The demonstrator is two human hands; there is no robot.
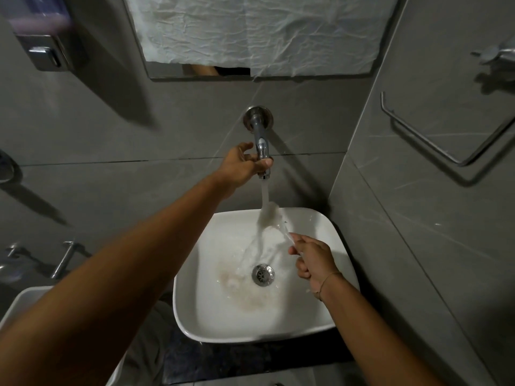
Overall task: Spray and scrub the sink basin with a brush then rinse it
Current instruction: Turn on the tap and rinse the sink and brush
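A white square sink basin [315, 316] sits below a chrome wall tap [261, 146]. Water runs from the tap in a stream [264, 196] and splashes over a pale brush head [269, 215] held under it. My right hand [315, 260] is shut on the brush's clear handle, over the right side of the basin. My left hand [242, 162] grips the tap near its spout. Brownish water pools around the metal drain [263, 274].
A mirror covered with crumpled white paper [256, 32] hangs above. A soap dispenser [41, 37] is on the left wall, a towel ring [446, 135] on the right wall. A second white fixture [25, 302] sits at lower left.
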